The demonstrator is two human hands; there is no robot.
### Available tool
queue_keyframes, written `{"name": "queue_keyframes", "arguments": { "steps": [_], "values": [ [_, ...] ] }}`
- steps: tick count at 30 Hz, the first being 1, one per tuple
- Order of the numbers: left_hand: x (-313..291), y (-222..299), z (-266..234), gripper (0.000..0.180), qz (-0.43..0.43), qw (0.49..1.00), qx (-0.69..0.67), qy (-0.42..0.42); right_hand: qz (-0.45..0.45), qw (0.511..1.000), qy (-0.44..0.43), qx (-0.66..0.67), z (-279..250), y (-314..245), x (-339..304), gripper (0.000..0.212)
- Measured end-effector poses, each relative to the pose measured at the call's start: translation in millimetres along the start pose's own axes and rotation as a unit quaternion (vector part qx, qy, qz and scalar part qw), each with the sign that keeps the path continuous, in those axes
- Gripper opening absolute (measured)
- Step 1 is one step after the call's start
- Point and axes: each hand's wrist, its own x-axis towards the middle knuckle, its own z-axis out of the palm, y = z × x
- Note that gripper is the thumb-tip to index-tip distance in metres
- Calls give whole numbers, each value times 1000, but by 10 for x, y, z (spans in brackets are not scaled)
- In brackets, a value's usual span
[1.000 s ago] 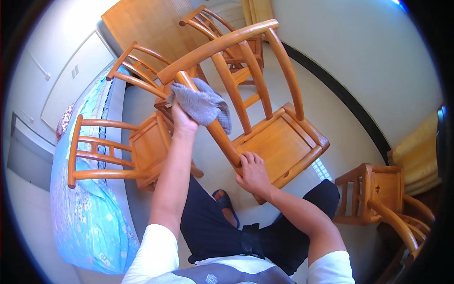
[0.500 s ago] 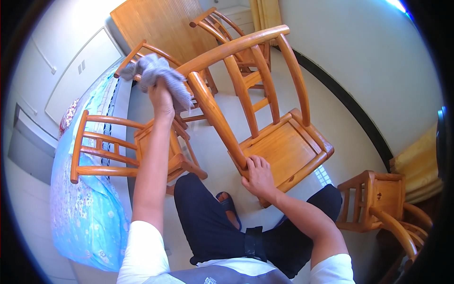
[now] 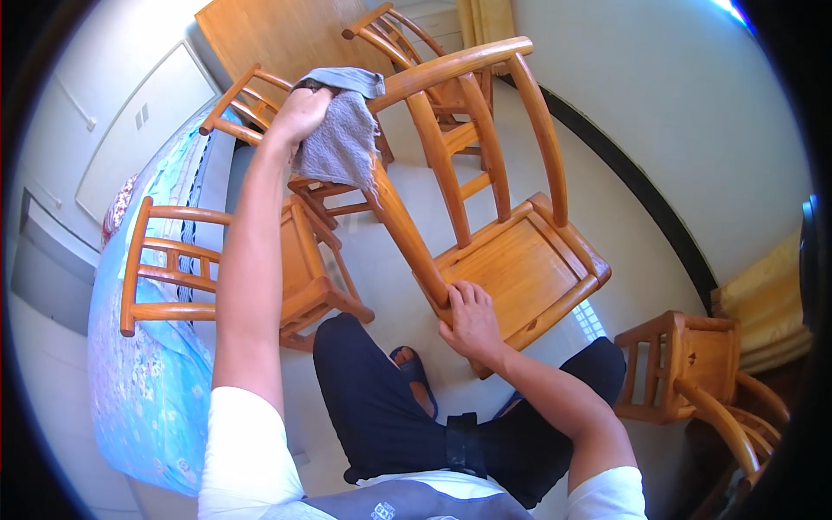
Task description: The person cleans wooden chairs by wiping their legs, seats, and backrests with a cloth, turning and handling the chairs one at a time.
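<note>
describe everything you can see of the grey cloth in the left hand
The soft-looking grey fabric cloth has a fine texture, creases and a ragged lower edge. Gripped in the person's bare left hand, it drapes over the left end of the curved top rail of the orange-brown wooden chair, hiding the upper part of its left back post. Whether it is damp cannot be told.

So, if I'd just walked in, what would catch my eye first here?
Probably the wooden chair in the centre, with the right hand at the foot of a back post. Next, the grey cloth that the left hand holds at the chair back's upper left corner. Then the bright blue flowered bedding along the left side.
</note>
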Motion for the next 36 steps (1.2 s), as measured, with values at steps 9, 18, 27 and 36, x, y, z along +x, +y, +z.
{"name": "queue_keyframes", "arguments": {
  "steps": [9,18,27,36],
  "values": [
    [80,-549,497,30,16,886,-460,52,16,1000,-22,2,-3,0,6,60],
    [-1121,-737,1356,53,-38,738,-674,-3,25,1000,-15,8,-44,35,6,60],
    [-671,-465,718,39,-48,811,-580,-65,8,1000,-10,-3,-22,-11,17,60],
    [-604,-544,880,24,-38,766,-639,-59,10,1000,-4,4,-28,-28,11,58]
  ]
}}
